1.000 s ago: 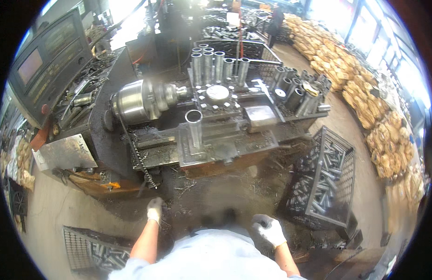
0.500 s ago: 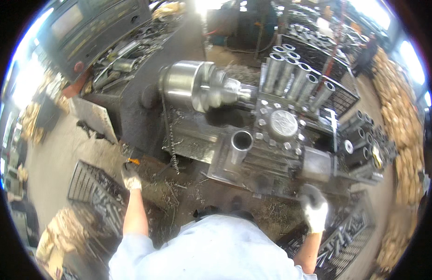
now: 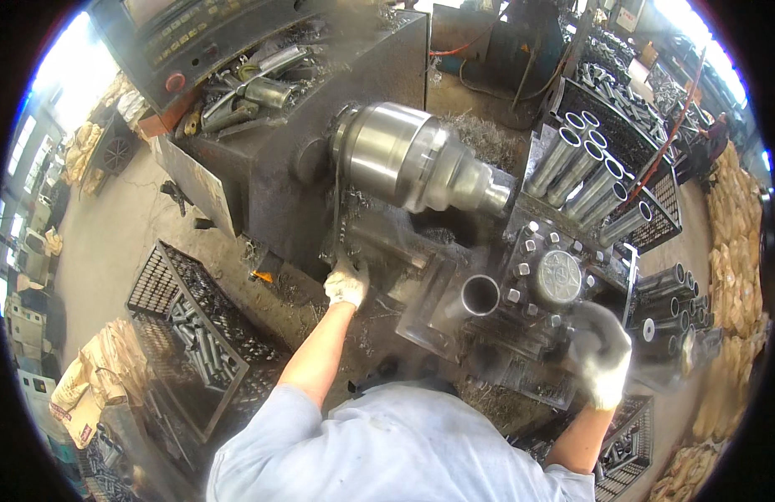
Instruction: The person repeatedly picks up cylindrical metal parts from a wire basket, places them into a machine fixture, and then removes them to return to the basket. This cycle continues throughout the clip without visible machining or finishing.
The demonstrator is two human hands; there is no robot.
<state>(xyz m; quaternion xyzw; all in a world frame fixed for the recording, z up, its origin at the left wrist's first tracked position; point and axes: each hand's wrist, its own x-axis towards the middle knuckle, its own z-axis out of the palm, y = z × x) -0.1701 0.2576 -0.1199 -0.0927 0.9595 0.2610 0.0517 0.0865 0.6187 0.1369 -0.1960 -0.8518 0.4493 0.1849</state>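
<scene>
My gloved left hand (image 3: 347,283) is at the front of the lathe, below the chuck (image 3: 387,151). Its fingers look curled at the lower end of a thin dark strand hanging beside the chuck; what they hold is hidden. Blur covers the chuck's stepped front part. My gloved right hand (image 3: 601,351), with a dark-stained palm side, is smeared by motion near the right end of the carriage, so its grip is unclear. Between the hands a metal tube (image 3: 479,295) stands upright on the carriage. Behind it is the square tool post (image 3: 559,276) with bolts around its round cap.
Several metal tubes (image 3: 605,171) stand behind the tool post, and more dark tubes (image 3: 668,309) lie stacked at right. A black crate (image 3: 166,289) of metal pieces is at lower left. Control panel (image 3: 178,50) and headstock (image 3: 279,155) rise at the left. Metal shavings litter the floor.
My left hand has moved right, from above the floor to the lathe front below the chuck. My right hand has risen toward the carriage. The view has shifted.
</scene>
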